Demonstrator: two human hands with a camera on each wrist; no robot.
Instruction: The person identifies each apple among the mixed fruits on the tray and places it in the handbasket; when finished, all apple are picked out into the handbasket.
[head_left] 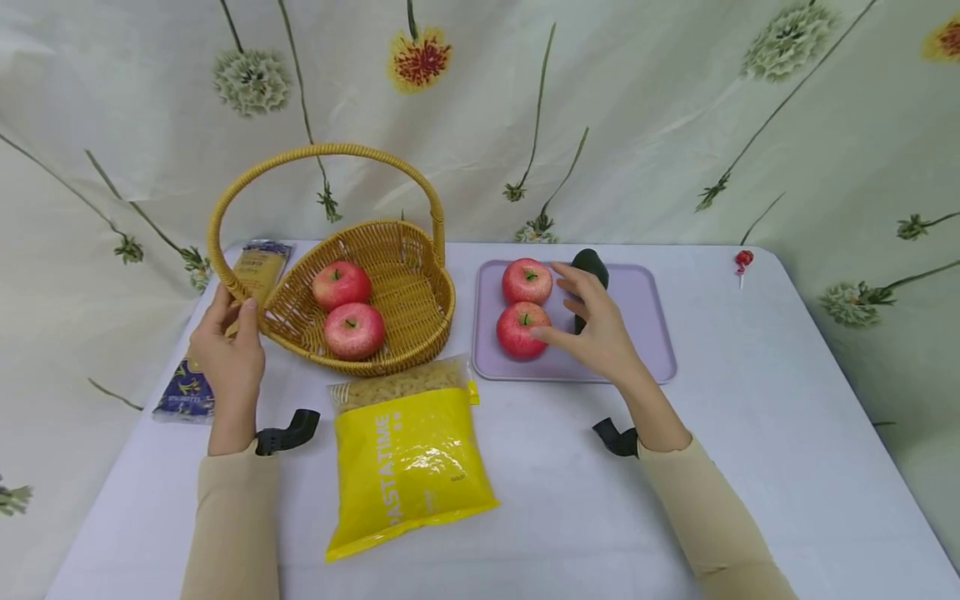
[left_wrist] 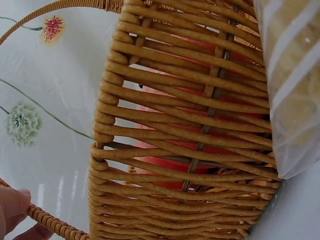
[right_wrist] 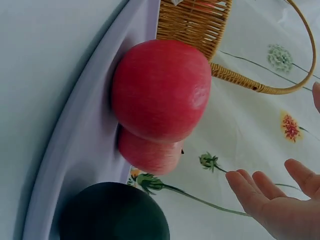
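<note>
My left hand [head_left: 234,354] grips the handle of a wicker basket [head_left: 416,287] low on its left side; the left wrist view catches the fingertips [left_wrist: 17,200] on that handle. Two red apples, one behind [head_left: 342,286] and one in front [head_left: 354,331], lie in the basket. Over a lilac tray [head_left: 641,333] is my right hand [head_left: 603,333], fingers spread and thumb apart, holding nothing. On the tray sit a rear apple [head_left: 525,282] and a front apple [head_left: 517,335], left of the fingers. Something dark green, like an avocado [head_left: 591,265], is partly hidden behind that hand.
A yellow pasta bag [head_left: 412,467] lies in front of the basket. To the left, a spaghetti packet [head_left: 186,392] extends partly behind the left hand and basket. A red lollipop [head_left: 743,259] rests near the table's back right corner. A flowered cloth [head_left: 637,125] hangs behind.
</note>
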